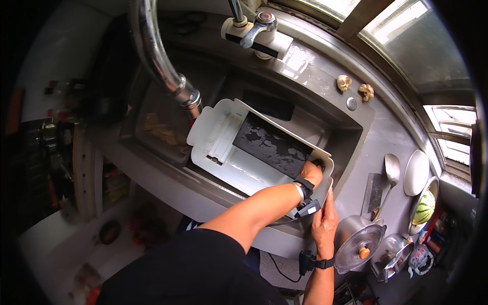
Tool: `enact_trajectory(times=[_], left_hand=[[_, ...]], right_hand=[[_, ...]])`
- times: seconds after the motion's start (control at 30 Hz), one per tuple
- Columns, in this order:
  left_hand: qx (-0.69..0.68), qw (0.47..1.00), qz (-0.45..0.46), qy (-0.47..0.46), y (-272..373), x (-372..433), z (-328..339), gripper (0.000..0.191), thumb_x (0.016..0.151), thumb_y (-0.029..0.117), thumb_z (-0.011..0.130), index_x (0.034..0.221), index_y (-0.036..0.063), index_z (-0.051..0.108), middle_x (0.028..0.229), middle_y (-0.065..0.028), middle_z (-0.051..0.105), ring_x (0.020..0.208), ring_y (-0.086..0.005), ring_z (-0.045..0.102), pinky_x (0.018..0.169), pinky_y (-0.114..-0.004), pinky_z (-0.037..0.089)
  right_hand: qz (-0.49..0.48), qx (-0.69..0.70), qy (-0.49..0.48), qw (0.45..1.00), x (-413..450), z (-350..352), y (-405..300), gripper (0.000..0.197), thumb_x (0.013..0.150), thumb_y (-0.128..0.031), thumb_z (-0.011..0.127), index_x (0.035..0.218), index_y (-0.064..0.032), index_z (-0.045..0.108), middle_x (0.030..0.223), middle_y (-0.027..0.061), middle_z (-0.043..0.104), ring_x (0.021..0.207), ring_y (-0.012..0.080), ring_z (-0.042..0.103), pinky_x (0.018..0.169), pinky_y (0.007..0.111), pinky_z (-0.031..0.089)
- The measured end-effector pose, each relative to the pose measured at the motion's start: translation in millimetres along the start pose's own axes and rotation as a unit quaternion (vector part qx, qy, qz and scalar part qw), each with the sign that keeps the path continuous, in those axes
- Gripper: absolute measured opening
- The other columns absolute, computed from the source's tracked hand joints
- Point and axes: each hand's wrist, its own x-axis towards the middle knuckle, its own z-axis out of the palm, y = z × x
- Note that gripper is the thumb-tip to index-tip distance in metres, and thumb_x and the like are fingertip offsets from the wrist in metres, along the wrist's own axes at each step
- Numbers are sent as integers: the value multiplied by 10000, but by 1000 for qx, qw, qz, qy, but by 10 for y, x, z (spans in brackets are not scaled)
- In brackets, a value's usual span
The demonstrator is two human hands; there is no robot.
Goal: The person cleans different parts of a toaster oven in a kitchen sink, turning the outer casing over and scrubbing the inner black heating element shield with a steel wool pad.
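Observation:
A white rectangular plastic bin (228, 170) lies tilted over the stainless steel sink (345, 152). Inside, against its far wall, is a wet dark rectangular panel (272, 145). My left hand (312, 172) reaches into the bin's right end, beside the panel; its fingers are partly hidden, and a small dark object (318, 164) shows at them. My right hand (325, 223) grips the bin's right end from outside, fingertips at the rim. Both wrists wear black straps with small devices. The curved chrome faucet spout (187, 91) ends at the bin's left end.
A mixer tap (263, 34) stands behind the sink, with garlic bulbs (344, 82) to its right. A cleaver (373, 192), a metal spatula (392, 169), a glass-lidded pot (360, 244), a white plate (416, 172) and a watermelon piece (424, 207) in a bowl occupy the right counter.

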Motion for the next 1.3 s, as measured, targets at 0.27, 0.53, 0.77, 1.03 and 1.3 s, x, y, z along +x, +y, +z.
enact_trajectory(times=[0.27, 0.53, 0.77, 1.03, 1.3], left_hand=[[69, 989, 64, -113, 132, -391, -444, 364, 817, 230, 774, 1034, -56, 715, 1093, -288, 691, 1083, -411, 666, 940, -432, 537], [218, 953, 39, -207, -266, -243, -587, 464, 792, 235, 801, 1091, -97, 675, 1074, -286, 702, 1054, -381, 694, 901, -420, 556], [69, 921, 82, -374, 331, -605, -1800, 367, 862, 145, 782, 1121, -45, 605, 921, -123, 696, 797, -167, 672, 682, -322, 562], [-125, 927, 92, -340, 470, -870, -2392, 314, 1009, 173, 611, 1231, -30, 525, 1114, -117, 626, 1031, -166, 633, 889, -334, 559], [108, 899, 376, -195, 509, -473, -3681, 549, 954, 333, 679, 1388, 35, 525, 1340, -134, 572, 1174, -227, 566, 1005, -347, 460]], right_hand=[[-13, -6, 18, 1000, -42, -18, 56, 652, 877, 41, 511, 1511, 20, 359, 1292, 315, 587, 1067, 454, 640, 900, 449, 513], [-34, -6, 19, 999, 14, 1, 2, 691, 867, 51, 504, 1532, 8, 323, 1393, 303, 526, 1185, 447, 596, 983, 449, 481], [64, 25, 6, 998, 15, -147, -23, 628, 877, -41, 635, 1473, -1, 440, 737, 82, 522, 651, 186, 512, 633, 336, 463], [25, 373, -46, 927, 237, 48, -1088, 599, 864, -121, 773, 1414, -63, 541, 1354, 105, 510, 1243, 209, 522, 1003, 344, 485], [-67, 81, -49, 993, 342, 163, -1006, 646, 800, -95, 774, 1366, -28, 470, 1286, 239, 534, 1201, 381, 568, 1023, 409, 474]])
